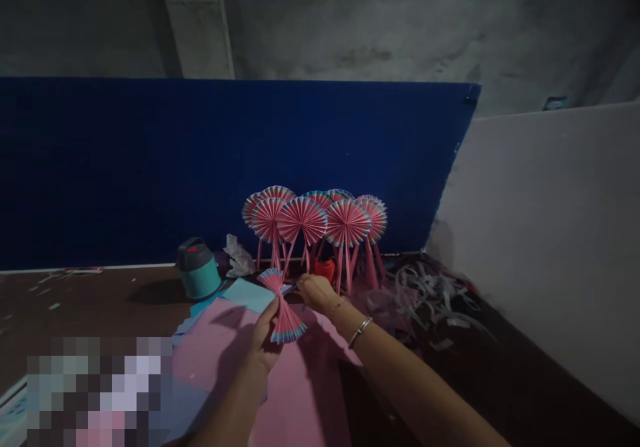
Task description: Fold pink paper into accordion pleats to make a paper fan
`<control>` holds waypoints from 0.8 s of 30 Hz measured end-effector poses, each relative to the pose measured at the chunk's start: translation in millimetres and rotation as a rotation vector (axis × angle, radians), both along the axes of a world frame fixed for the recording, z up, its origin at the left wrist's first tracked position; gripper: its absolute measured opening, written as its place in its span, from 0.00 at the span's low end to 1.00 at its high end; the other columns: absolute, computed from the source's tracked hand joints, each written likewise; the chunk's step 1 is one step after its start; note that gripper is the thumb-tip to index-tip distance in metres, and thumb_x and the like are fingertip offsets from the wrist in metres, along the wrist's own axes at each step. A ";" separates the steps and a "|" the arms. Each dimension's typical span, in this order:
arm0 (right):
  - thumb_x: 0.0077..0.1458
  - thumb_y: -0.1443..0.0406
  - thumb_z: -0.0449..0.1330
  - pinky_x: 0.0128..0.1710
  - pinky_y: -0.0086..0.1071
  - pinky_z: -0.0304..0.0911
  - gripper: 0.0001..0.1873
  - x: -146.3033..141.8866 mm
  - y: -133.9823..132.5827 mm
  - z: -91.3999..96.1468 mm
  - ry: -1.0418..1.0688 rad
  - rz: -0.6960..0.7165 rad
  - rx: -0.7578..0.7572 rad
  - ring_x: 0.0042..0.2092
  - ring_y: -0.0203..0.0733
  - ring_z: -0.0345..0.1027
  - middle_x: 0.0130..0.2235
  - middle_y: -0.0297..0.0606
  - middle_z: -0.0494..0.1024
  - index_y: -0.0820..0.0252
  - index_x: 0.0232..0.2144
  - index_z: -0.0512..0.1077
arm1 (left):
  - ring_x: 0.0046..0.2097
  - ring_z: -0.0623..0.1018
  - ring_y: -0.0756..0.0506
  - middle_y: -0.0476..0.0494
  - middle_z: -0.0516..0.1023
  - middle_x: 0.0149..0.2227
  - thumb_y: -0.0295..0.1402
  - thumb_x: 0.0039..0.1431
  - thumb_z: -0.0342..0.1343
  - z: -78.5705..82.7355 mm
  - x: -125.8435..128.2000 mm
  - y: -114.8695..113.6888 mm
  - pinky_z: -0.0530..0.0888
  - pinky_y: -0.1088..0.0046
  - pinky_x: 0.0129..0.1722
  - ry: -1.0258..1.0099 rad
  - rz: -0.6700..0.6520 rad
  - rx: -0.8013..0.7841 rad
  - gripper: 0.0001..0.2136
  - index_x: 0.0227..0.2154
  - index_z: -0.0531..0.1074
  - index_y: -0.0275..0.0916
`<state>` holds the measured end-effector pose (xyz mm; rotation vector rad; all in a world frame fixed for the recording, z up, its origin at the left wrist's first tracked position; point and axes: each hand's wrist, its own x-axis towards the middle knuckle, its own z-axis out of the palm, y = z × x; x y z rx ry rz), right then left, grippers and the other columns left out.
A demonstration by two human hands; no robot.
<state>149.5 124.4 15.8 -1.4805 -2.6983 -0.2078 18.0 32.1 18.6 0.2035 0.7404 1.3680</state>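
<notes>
My left hand [263, 340] pinches a pleated pink paper fan [283, 307] at its middle, both fanned ends spread, blue stripes at the edges. My right hand [316, 292], with bracelets on its wrist, reaches forward to the table just beyond the fan, near a small red object [325, 268]; its fingers are curled and what they touch is hidden. Behind stand several finished round pink paper fans [313, 220] on pink sticks, leaning against the blue board.
Pink paper sheets [295, 394] and a light blue sheet [249, 294] lie on the dark table. A teal flask [198, 268] and crumpled white paper [238, 255] sit at left. White paper strips [430, 294] pile at right by a white panel [550, 234].
</notes>
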 end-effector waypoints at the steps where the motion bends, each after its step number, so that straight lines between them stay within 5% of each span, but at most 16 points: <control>1: 0.58 0.68 0.51 0.35 0.31 0.63 0.13 -5.9 0.8 -1.9 0.006 -0.024 -0.021 0.40 0.43 0.72 0.41 0.46 0.76 0.64 0.40 0.74 | 0.19 0.74 0.52 0.50 0.74 0.19 0.24 0.60 0.52 0.1 -0.2 0.1 0.73 0.79 0.21 -0.002 0.001 0.007 0.04 0.31 0.72 0.33; 12: 0.54 0.73 0.55 0.37 0.31 0.66 0.11 -27.1 5.7 -5.2 0.075 -0.117 -0.092 0.43 0.47 0.74 0.41 0.51 0.77 0.65 0.40 0.73 | 0.21 0.76 0.51 0.51 0.76 0.22 0.24 0.55 0.58 -9.1 -3.4 4.4 0.74 0.79 0.23 0.009 0.042 0.020 0.03 0.34 0.73 0.34; 20: 0.66 0.66 0.38 0.40 0.30 0.61 0.20 2.1 2.6 -5.0 0.307 -0.411 0.060 0.45 0.43 0.72 0.43 0.46 0.77 0.61 0.51 0.65 | 0.21 0.76 0.51 0.49 0.76 0.22 0.24 0.58 0.55 -6.1 -1.8 4.8 0.74 0.79 0.22 -0.013 0.022 0.013 0.02 0.32 0.73 0.33; 24: 0.66 0.63 0.42 0.40 0.28 0.60 0.19 5.7 6.3 -5.3 0.360 -0.454 0.057 0.44 0.41 0.73 0.42 0.42 0.79 0.57 0.52 0.65 | 0.23 0.77 0.51 0.47 0.77 0.24 0.23 0.62 0.50 1.4 3.0 2.5 0.76 0.77 0.27 -0.004 0.019 0.012 0.07 0.32 0.73 0.32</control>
